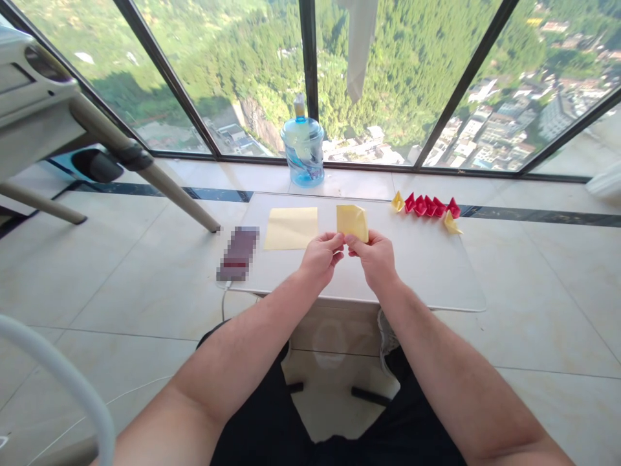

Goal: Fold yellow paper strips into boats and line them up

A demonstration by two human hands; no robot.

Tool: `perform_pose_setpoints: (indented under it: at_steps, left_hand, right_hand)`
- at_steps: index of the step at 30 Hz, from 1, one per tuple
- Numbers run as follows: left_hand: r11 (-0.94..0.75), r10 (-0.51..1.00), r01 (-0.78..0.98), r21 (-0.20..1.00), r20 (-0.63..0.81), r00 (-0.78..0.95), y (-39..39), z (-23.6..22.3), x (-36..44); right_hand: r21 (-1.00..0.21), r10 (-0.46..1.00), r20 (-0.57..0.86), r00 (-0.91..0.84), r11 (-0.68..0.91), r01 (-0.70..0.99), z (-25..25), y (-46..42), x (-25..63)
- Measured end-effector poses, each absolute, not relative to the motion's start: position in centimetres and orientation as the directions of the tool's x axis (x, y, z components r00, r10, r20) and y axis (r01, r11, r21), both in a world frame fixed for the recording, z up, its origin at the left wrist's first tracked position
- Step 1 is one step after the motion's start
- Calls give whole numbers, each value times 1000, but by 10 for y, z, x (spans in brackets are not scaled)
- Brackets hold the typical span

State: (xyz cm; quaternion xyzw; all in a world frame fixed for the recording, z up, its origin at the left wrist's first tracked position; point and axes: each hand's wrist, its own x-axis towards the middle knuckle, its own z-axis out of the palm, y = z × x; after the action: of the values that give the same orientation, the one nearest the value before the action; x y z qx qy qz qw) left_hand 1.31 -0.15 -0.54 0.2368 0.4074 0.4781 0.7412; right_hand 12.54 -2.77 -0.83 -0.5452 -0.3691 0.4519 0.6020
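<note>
Fingers of the left hand [324, 255] and right hand [378, 255] were closed on a folded piece of yellow paper [352, 223], gripping it along its lower edge, with the two thumbs nearly meeting. Held up over the far half of a low white tabletop [412, 278], the piece was roughly square, flat and matt, with a slanted upper right corner. Just beyond the left hand, a flat yellow sheet [291, 228] lay on the tabletop, its near right corner close to the knuckles (a faint crease seemed to cross it). Tabletop stretched from the right hand to the right edge, leaving sideways room; the near edge ran beneath the forearms, and its corners were rounded.

Near the far right edge stood a row of pointed, sharply creased red paper folds [431, 206], with one yellow paper fold [398, 202] at its left end and another yellow one just in front of its right end. At the left edge lay a pixelated dark rectangle [239, 252], a white cable [224, 304] by its near end.

Past the far edge, a translucent blue plastic water jug [305, 155] stood on glossy floor tiles [543, 272], before dark-framed window panes [398, 58]. A tubular chair leg [174, 191] slanted down near the tabletop's left side.
</note>
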Motion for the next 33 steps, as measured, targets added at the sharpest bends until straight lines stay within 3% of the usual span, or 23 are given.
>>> perform_pose_setpoints:
  at_steps: [7,15,21,25,29,33]
  left_hand:
    - [451,883,-632,630,-419,213,-8,-9,16]
    - [444,895,-639,629,-351,277,-12,-6,18]
    - [437,890,-641,631,-404,210,-7,-3,16]
    - [470,859,-668,577,-472,196,-4,-3,14]
    - [473,858,-680,560,-470,209,-5,-3,14]
    - [456,869,-684,570,-452,203,-7,-3,14]
  right_hand:
    - [-998,900,63,431,70,0,-7,-32,121]
    - [-973,923,-9,384,80,-216,-7,-28,119]
    - [-967,881,15,473,133,-219,-2,-28,129]
    - [-972,920,126,372,190,-140,-1,-31,132]
    - [-984,888,167,428,174,23,-4,-33,128]
    - [-985,879,174,445,159,70,-5,-35,124]
